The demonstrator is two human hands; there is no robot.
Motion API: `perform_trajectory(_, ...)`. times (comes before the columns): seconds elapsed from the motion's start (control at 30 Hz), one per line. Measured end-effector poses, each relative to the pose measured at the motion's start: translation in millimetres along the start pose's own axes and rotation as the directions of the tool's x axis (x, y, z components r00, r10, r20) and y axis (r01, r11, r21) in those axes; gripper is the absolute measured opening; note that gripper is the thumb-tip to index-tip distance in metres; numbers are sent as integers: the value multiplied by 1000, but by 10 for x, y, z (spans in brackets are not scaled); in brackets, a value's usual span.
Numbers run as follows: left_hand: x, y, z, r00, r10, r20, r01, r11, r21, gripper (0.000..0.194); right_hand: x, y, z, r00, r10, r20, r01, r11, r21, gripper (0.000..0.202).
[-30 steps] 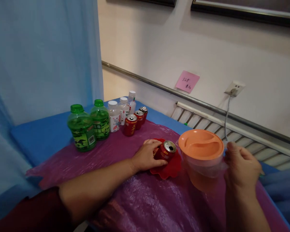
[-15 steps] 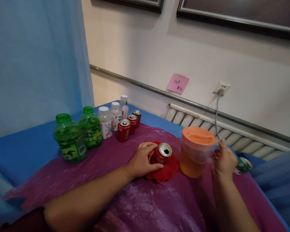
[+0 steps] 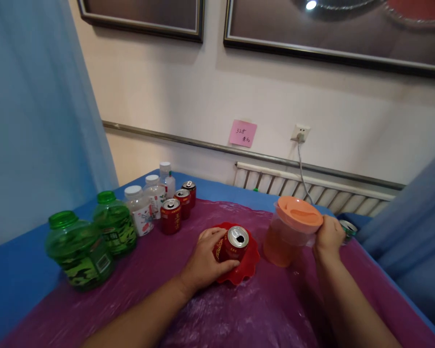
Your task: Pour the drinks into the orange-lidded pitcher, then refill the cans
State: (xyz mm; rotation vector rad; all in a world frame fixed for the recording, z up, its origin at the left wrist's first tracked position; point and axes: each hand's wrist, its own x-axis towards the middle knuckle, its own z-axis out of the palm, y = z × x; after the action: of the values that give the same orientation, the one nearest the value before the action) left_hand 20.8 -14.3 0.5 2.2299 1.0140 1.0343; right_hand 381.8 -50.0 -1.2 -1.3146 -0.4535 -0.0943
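A red can (image 3: 235, 245) with an open top stands in a scalloped red dish (image 3: 253, 256). My left hand (image 3: 207, 253) is wrapped round the can from the left, its thumb at the front. To the right, my right hand (image 3: 329, 236) is closed on the handle of a clear pitcher (image 3: 281, 241) with an orange lid and amber liquid inside. The handle is mostly hidden by the fingers. The pitcher leans slightly to the left beside the dish, apart from the can.
Three red cans (image 3: 170, 217) stand behind on the left, beside white-capped bottles (image 3: 142, 212) and two green bottles (image 3: 80, 256). A green can (image 3: 348, 228) is at the right edge. Purple plastic film (image 3: 210, 314) covers the blue table (image 3: 12, 256); a radiator (image 3: 271, 186) is behind.
The camera view has shifted. The pitcher has gone from upright to slightly tilted, its lid leaning, as my right hand rose a little. My left hand still holds the can.
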Motion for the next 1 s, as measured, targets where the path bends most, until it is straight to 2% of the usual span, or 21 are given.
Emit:
perform_trajectory(0.13, 20, 16, -20, 1000, 8, -6, -8, 999, 31, 64, 77, 30, 25, 998, 45, 33, -42, 997, -69, 24)
perform_trajectory(0.27, 66, -12, -31, 1000, 14, 0, -14, 998, 68, 61, 161, -23, 39, 991, 109, 73, -98, 985, -140, 37)
perform_trajectory(0.4, 111, -57, -31, 1000, 16, 10, -17, 997, 69, 60, 216, -106, 55, 981, 164, 102, -143, 972, -184, 38)
perform_trajectory(0.57, 149, -95, -30, 999, 32, 14, -33, 997, 67, 63, 210, -200, 92, 973, 205, 105, -182, 963, -198, 39)
perform_trajectory(0.7, 176, -109, -31, 999, 47, -23, -45, 995, 88, 61, 155, -289, 123, 969, 225, 105, -204, 962, -184, 39)
perform_trajectory(0.83, 190, -105, -38, 999, 46, -21, -44, 994, 100, 60, 172, -399, 85, 974, 211, 84, -196, 967, -160, 39)
perform_trajectory(0.93, 186, -97, -38, 999, 30, -12, -29, 996, 87, 61, 204, -508, -74, 988, 150, 22, -146, 981, -128, 38)
perform_trajectory(1.0, 176, -88, -35, 1000, 21, -15, -20, 997, 80, 61, 128, -591, -224, 998, 67, -19, -69, 994, -85, 35)
